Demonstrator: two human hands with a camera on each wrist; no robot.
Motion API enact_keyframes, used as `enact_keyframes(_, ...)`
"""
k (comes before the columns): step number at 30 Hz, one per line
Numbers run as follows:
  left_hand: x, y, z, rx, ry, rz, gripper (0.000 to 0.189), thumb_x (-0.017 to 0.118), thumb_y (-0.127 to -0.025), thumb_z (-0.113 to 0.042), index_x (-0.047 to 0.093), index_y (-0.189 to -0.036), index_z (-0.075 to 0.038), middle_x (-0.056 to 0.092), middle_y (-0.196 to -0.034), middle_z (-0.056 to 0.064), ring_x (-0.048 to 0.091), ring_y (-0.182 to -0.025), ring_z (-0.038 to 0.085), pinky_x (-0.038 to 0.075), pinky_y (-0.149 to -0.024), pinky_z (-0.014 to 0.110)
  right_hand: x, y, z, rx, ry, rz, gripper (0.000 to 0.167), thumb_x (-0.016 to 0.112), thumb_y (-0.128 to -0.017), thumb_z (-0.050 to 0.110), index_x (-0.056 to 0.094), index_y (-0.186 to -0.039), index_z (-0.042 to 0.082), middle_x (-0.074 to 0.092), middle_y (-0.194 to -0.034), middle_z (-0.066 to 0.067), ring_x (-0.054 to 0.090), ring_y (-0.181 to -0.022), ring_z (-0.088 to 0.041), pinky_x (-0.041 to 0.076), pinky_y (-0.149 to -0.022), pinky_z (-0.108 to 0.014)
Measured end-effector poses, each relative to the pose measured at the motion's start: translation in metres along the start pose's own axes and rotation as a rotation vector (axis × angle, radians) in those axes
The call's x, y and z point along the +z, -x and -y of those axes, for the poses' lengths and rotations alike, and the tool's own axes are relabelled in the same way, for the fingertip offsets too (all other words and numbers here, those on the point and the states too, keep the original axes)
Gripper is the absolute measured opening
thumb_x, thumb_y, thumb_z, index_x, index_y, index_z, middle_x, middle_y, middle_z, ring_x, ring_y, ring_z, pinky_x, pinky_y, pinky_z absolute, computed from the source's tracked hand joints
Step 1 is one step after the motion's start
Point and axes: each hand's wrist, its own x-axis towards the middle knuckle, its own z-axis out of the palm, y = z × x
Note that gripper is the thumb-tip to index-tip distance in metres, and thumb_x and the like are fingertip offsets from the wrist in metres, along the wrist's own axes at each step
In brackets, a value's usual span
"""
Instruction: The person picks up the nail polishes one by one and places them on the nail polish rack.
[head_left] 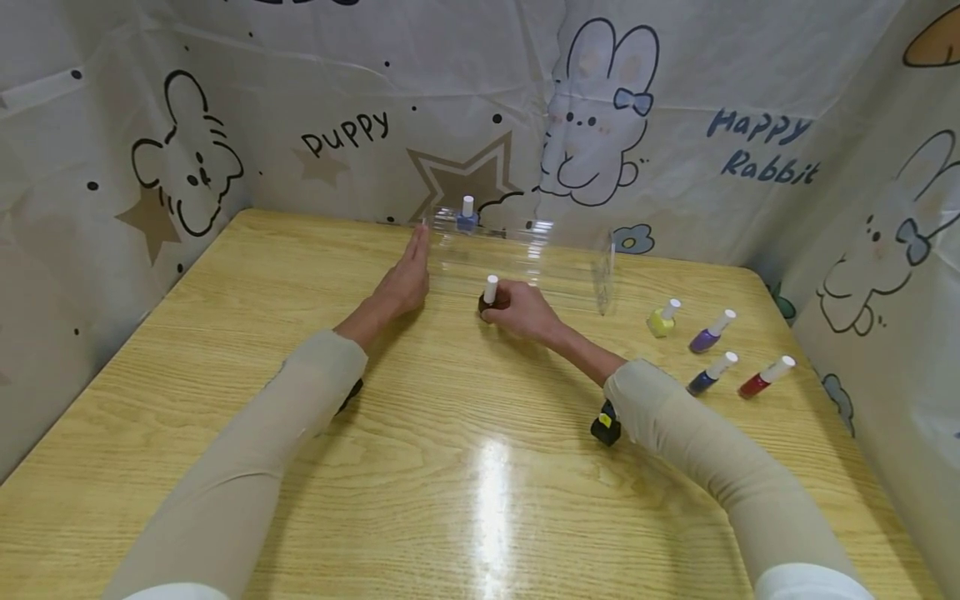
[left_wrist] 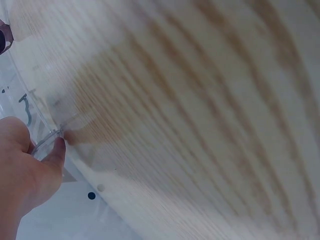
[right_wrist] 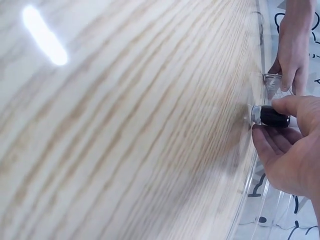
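Observation:
My right hand point(head_left: 525, 311) grips a dark nail polish bottle point(right_wrist: 274, 117) by its body, with its white cap point(head_left: 491, 288) upward in the head view. The bottle is at the front of a clear display rack point(head_left: 570, 275), towards the left end. Beside that end is my left hand point(head_left: 405, 279). In the left wrist view, the thumb and a finger of my left hand point(left_wrist: 32, 165) pinch the rack's clear end panel point(left_wrist: 47, 141). A blue nail polish bottle point(head_left: 467, 221) stands upright on the rack's back tier.
To the right of the rack are a yellow polish bottle point(head_left: 662, 321), a purple one point(head_left: 707, 339), a dark blue one point(head_left: 703, 382) and a red one point(head_left: 754, 384). A printed cloth point(head_left: 337, 67) hangs behind the wooden table point(head_left: 420, 483).

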Motion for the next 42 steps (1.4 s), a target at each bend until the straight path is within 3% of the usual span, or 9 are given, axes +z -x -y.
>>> enact_keyframes(3,0.001,0.001,0.001,-0.003,0.003,0.002,0.069,0.025,-0.106,-0.003,-0.02,-0.157,-0.012,-0.018,-0.165,0.008,0.042,-0.132,0.037,0.045,-0.062,0.037,-0.001,0.001,0.0,-0.002,-0.004,0.009,0.018,0.071,-0.092,0.008,0.071,-0.108,-0.001,0.072,-0.109,-0.014,0.069,-0.103,-0.026,0.053,-0.089,-0.034)
enact_keyframes(7,0.002,0.001,0.001,-0.011,0.008,0.001,0.07,0.025,-0.105,-0.002,-0.021,-0.157,-0.014,-0.02,-0.165,0.006,0.047,-0.126,0.037,0.045,-0.062,0.037,-0.007,0.001,0.002,0.0,0.018,-0.003,0.02,0.07,-0.093,0.009,0.072,-0.111,0.001,0.072,-0.111,-0.014,0.068,-0.103,-0.027,0.053,-0.089,-0.036)
enact_keyframes(11,0.002,0.0,0.001,-0.006,0.019,-0.004,0.07,0.025,-0.105,-0.002,-0.021,-0.157,-0.015,-0.022,-0.164,0.004,0.041,-0.133,0.037,0.045,-0.063,0.037,-0.015,-0.001,0.003,-0.007,0.033,-0.037,0.023,0.069,-0.093,0.009,0.071,-0.114,0.001,0.072,-0.109,-0.015,0.068,-0.102,-0.027,0.052,-0.088,-0.038)
enact_keyframes(24,0.001,0.0,0.001,-0.001,0.018,-0.011,0.07,0.025,-0.105,-0.001,-0.02,-0.157,-0.014,-0.017,-0.165,0.007,0.044,-0.129,0.036,0.045,-0.059,0.036,-0.05,-0.014,0.012,0.004,-0.025,-0.101,0.027,0.068,-0.094,0.008,0.066,-0.119,-0.002,0.068,-0.117,-0.017,0.065,-0.108,-0.029,0.051,-0.092,-0.04)
enact_keyframes(26,0.001,0.0,0.001,0.002,0.02,-0.012,0.07,0.025,-0.105,-0.001,-0.02,-0.157,-0.014,-0.017,-0.165,0.007,0.04,-0.134,0.035,0.045,-0.06,0.035,-0.057,-0.016,0.015,0.015,-0.033,-0.109,0.029,0.067,-0.094,0.008,0.064,-0.121,-0.002,0.066,-0.12,-0.018,0.064,-0.11,-0.029,0.05,-0.093,-0.041)
enact_keyframes(34,-0.001,0.001,0.002,-0.002,0.034,-0.007,0.071,0.025,-0.104,0.0,-0.02,-0.157,-0.014,-0.02,-0.165,0.005,0.051,-0.118,0.038,0.044,-0.059,0.036,-0.073,-0.029,0.018,0.016,-0.053,-0.158,0.027,0.064,-0.096,0.006,0.063,-0.122,-0.002,0.065,-0.119,-0.019,0.063,-0.109,-0.03,0.05,-0.091,-0.042)
enact_keyframes(36,-0.001,0.001,0.002,0.001,0.037,-0.009,0.071,0.026,-0.104,0.001,-0.019,-0.158,-0.014,-0.02,-0.165,0.003,0.047,-0.124,0.036,0.045,-0.06,0.035,-0.076,-0.032,0.015,0.012,-0.056,-0.174,0.027,0.064,-0.096,0.006,0.063,-0.122,-0.002,0.065,-0.12,-0.019,0.062,-0.109,-0.03,0.05,-0.091,-0.043)
enact_keyframes(38,-0.001,0.001,0.002,0.002,0.037,-0.007,0.072,0.027,-0.104,0.001,-0.019,-0.158,-0.014,-0.022,-0.164,0.001,0.05,-0.119,0.037,0.046,-0.059,0.036,-0.078,-0.036,0.012,0.01,-0.057,-0.192,0.027,0.063,-0.097,0.006,0.063,-0.123,-0.002,0.065,-0.121,-0.019,0.062,-0.111,-0.031,0.049,-0.091,-0.043)
enact_keyframes(42,0.0,0.001,0.001,0.007,0.038,-0.014,0.073,0.027,-0.104,0.001,-0.019,-0.158,-0.014,-0.021,-0.164,0.002,0.04,-0.135,0.036,0.047,-0.061,0.035,-0.084,-0.042,0.008,0.022,-0.069,-0.222,0.028,0.061,-0.098,0.006,0.063,-0.124,-0.003,0.065,-0.121,-0.02,0.06,-0.111,-0.031,0.048,-0.091,-0.043)
